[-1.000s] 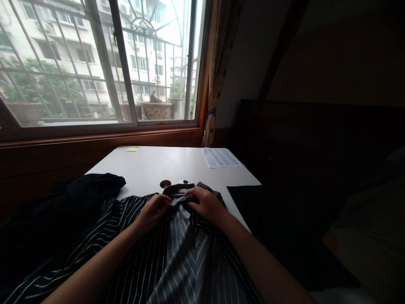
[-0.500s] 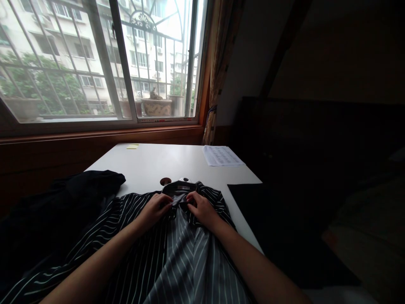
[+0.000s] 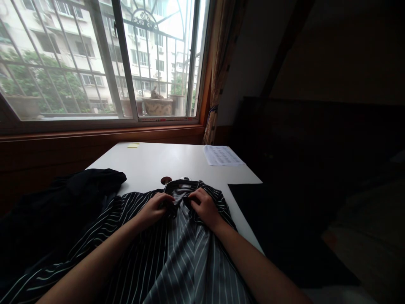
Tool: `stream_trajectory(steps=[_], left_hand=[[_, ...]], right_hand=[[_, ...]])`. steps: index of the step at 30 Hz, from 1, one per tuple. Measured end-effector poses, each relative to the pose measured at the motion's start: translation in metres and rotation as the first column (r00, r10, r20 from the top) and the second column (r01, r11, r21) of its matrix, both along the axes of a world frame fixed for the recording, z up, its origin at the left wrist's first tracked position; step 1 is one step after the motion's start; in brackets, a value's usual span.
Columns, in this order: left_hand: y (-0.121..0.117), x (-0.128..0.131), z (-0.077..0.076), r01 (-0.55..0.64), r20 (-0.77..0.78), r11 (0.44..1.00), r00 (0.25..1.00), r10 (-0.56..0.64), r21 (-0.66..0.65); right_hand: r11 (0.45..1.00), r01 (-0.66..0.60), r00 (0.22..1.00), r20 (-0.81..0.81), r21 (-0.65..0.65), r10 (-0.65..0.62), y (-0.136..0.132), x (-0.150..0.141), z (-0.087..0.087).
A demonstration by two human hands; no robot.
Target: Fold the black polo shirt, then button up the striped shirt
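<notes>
At the lower centre of the frame, a striped shirt [image 3: 190, 253] lies on a white table [image 3: 158, 156], open at the front, so that its paler inner side shows in the middle, with its collar [image 3: 182, 182] towards the window [image 3: 158, 63]. Both hands are at the neck: the left hand [image 3: 155, 209] appears to pinch the cloth on the left side of the opening, and the right hand [image 3: 205, 207] appears to pinch the cloth on the right side, just beside it. The exact contact of the fingertips is too dark and small to tell. For good handling, I judge that both pinches should be light and near the edge, at equal height, so the two sides match and the soft cloth does not twist. The forearms lie over the shirt, and their weight could pull the stripes crooked; lifting them slightly would help. A smooth collar is easier to judge than a bunched one. At left, a dark cloth [image 3: 91, 185] lies close to the sleeve and could be caught with it. A hole [image 3: 166, 180] is beside the collar; papers [image 3: 223, 155] and a yellow note [image 3: 133, 145] lie farther up.
</notes>
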State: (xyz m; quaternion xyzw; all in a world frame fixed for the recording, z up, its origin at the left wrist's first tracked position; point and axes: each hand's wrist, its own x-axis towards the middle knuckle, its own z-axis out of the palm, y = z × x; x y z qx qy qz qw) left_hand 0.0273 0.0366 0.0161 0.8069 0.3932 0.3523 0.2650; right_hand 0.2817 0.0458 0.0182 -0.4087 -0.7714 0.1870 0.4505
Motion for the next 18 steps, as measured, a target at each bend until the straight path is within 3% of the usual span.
stream_trajectory(steps=[9,18], left_hand=[[0.005,0.003,-0.008,-0.100,0.001,0.993,0.995,0.100,0.063],[0.002,0.006,-0.003,-0.105,-0.024,0.988,0.994,0.108,0.116]], right_hand=[[0.997,0.024,0.976,-0.217,0.072,-0.008,0.004,0.007,0.006],[0.999,-0.018,0.932,-0.363,-0.037,0.004,0.010,0.014,-0.001]])
